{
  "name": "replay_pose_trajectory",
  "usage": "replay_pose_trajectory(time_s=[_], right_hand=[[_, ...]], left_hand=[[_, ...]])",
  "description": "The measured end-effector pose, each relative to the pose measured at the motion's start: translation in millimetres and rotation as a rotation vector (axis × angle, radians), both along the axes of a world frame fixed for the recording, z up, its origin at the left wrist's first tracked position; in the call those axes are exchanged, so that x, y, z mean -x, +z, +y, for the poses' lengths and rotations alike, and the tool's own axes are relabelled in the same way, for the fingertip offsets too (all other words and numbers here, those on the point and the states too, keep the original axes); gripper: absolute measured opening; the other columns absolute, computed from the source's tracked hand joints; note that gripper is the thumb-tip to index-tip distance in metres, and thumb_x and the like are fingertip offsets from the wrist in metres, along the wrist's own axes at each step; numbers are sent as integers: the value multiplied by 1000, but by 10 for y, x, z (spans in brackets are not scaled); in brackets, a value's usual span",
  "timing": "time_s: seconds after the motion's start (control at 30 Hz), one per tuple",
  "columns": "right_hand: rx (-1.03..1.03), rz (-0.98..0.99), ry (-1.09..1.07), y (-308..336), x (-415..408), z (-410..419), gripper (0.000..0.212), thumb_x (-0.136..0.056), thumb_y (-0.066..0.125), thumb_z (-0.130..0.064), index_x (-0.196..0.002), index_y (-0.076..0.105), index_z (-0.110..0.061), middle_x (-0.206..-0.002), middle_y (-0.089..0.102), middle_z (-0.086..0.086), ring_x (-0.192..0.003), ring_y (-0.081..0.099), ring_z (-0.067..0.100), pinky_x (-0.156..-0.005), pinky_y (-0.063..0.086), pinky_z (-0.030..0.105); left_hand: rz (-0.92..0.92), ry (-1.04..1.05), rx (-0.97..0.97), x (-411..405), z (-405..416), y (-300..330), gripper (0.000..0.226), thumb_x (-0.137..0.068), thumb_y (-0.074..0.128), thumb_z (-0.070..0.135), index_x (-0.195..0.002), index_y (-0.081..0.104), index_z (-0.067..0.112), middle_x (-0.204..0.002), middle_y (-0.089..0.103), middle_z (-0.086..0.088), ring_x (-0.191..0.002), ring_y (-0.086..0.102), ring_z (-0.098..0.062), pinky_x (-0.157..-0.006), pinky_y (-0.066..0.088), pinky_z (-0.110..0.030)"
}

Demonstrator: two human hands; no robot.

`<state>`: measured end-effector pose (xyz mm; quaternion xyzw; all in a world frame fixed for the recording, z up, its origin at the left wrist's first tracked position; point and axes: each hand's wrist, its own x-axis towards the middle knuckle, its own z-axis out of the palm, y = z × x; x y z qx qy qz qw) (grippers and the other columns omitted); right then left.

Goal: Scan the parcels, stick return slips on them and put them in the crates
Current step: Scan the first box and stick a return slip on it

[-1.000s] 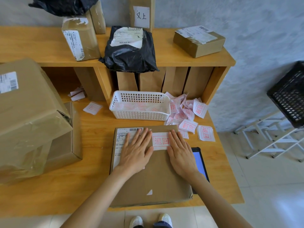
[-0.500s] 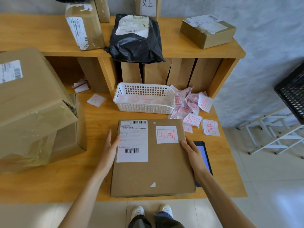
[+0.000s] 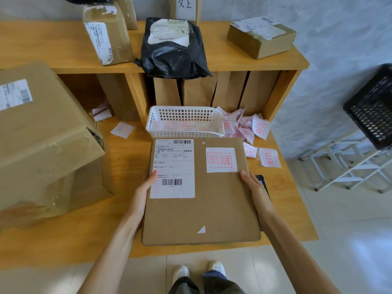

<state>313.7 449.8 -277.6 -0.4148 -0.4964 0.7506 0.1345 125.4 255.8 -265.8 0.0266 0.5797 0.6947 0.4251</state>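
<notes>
A flat brown cardboard parcel fills the middle of the wooden desk. It carries a white shipping label and a white return slip with red characters stuck on top. My left hand grips its left edge, thumb on the label. My right hand grips its right edge. The parcel looks raised a little off the desk, covering most of a dark scanner with a blue screen. A black crate stands on a white rack at the right.
A white basket of slips sits behind the parcel, with loose slips scattered to its right. A big taped box occupies the desk's left. On the shelf stand a black bag parcel and two brown boxes.
Both hands left the slip they were pressing and moved to the parcel's side edges. The parcel has since come up towards me slightly.
</notes>
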Motion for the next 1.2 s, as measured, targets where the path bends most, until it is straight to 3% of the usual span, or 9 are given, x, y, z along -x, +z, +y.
replay_pose_trajectory(time_s=[0.1,0.23,0.37,0.47,0.7,0.87,0.97,1.13,1.2], right_hand=[[-80,74,-64,368,-74,98,28,-97,51,-41,-123,60,-40,-107,73,-6,-91,72,15,-68,56,32],[-238,113,-139,851,-306,347,30,-96,48,-44,-125,56,-41,-111,72,-3,-98,70,19,-81,56,38],[-397,109,-263,1325,-653,536,31,-96,49,-45,-126,47,-41,-104,72,-7,-88,72,14,-64,57,26],[-479,115,-381,1617,-979,668,39,-93,54,-46,-130,44,-39,-111,69,-3,-90,72,15,-70,57,31],[-537,181,-534,2028,-1845,969,45,-92,59,-40,-134,43,-34,-114,68,0,-92,71,18,-72,57,34],[-525,226,-554,2022,-2377,1243,53,-90,61,-39,-138,40,-33,-118,67,0,-97,70,20,-78,58,38],[-513,232,-471,2005,-2553,1470,51,-91,60,-41,-137,39,-37,-122,65,-2,-99,70,17,-81,58,38],[-500,145,-320,1860,-2394,1763,68,-86,53,-60,-146,26,-41,-134,53,-9,-115,60,19,-99,48,50],[-480,91,-299,1782,-2180,1802,64,-89,49,-61,-145,26,-39,-135,49,-8,-114,57,18,-93,50,48]], left_hand=[[147,-80,-102,56,231,285,31,-99,39,21,-125,56,21,-99,75,8,-89,72,-10,-63,55,-19],[264,-188,-258,62,722,649,37,-96,44,16,-132,52,18,-111,72,7,-101,69,-12,-71,56,-22],[230,-332,-325,-79,1317,997,46,-88,53,26,-132,55,16,-116,71,-4,-99,70,-21,-69,58,-28],[219,-496,-379,-322,1727,1289,41,-93,46,27,-131,55,16,-109,73,-3,-94,72,-20,-65,58,-28],[261,-593,-504,-1103,2397,1691,41,-93,47,25,-133,55,19,-123,67,-11,-109,66,-30,-80,59,-38],[240,-604,-513,-1603,2760,1686,47,-88,52,24,-135,54,16,-120,67,-14,-102,68,-31,-75,61,-38],[220,-511,-500,-1771,2876,1651,41,-90,50,19,-130,55,13,-107,73,-11,-87,72,-25,-65,61,-35],[226,-350,-395,-1612,2629,1435,25,-99,40,18,-111,62,16,-88,76,-5,-71,73,-20,-55,59,-31],[219,-282,-339,-1485,2365,1359,25,-99,41,19,-111,63,15,-91,76,-7,-72,73,-22,-55,60,-31]])
